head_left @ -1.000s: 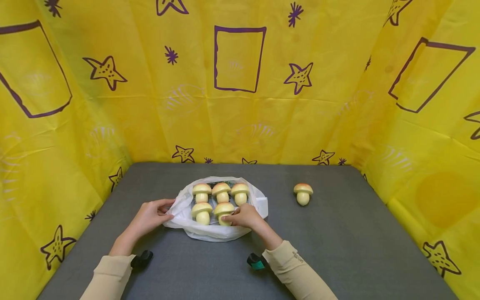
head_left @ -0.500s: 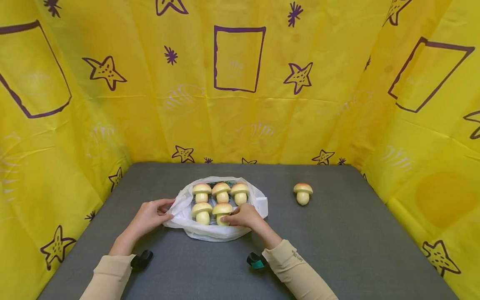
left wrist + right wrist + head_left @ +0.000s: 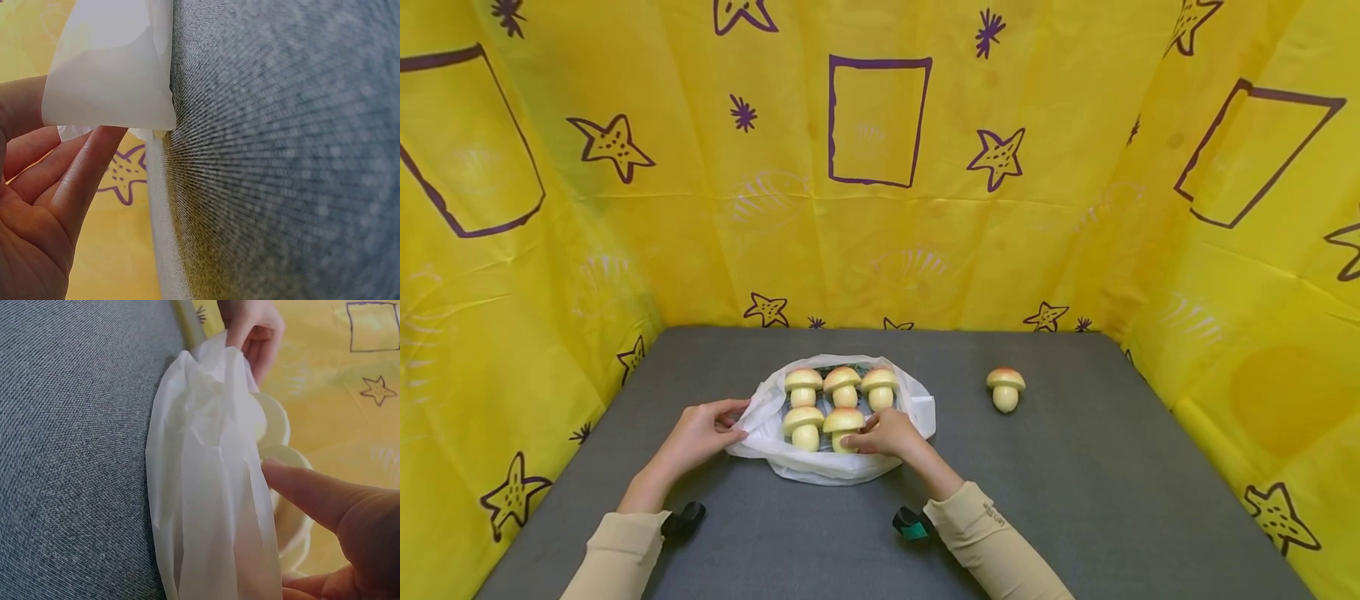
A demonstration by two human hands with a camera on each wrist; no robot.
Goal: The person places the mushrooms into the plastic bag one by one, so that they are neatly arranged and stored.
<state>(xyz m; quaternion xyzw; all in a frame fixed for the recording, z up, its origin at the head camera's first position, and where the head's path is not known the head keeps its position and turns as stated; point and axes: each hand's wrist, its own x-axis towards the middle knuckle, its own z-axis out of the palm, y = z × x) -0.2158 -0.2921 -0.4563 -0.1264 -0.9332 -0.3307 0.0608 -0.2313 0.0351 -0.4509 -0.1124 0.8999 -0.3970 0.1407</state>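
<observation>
A white plastic bag [image 3: 831, 472] lies mid-table with its mouth spread, and several toy mushrooms [image 3: 803, 392] with pale caps and stems stand inside in two rows. My left hand [image 3: 703, 433] pinches the bag's left edge; in the left wrist view the thin film [image 3: 112, 81] passes between thumb and fingers. My right hand [image 3: 891, 435] reaches over the bag's right side and holds the front-row right mushroom [image 3: 843, 419], its thumb on the stem. In the right wrist view the bag's wall hides much of the mushrooms.
One more toy mushroom [image 3: 1006, 390] lies on the dark grey table [image 3: 1075, 467] to the right of the bag. A white tab [image 3: 925, 414] sticks out at the bag's right end. Yellow patterned curtains [image 3: 880, 250] close off the back and both sides.
The front-row right mushroom has shifted slightly left with my right hand on it. My left hand keeps its place on the bag's edge.
</observation>
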